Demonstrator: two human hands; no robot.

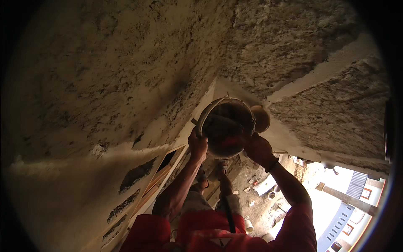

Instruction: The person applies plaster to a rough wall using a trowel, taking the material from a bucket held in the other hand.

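I hold a round bucket [224, 145] up in front of me, its mouth facing me. The inside is dark, and I cannot tell what lies in it. My left hand [197, 145] is closed at its left side, near the curved handle [205, 116]. At the lower right rim, my right hand [258, 150] is closed on the bucket, a dark band at its wrist. Just beyond the bucket's right side shows a second round brown vessel [261, 118], partly covered by it.
Rough, partly plastered walls rise at left [126, 75] and right [310, 59], meeting in a corner ahead. My feet are on boards [214, 187] high above the ground. Rubble and several containers [271, 195] lie below right. A wooden frame [161, 178] is at left.
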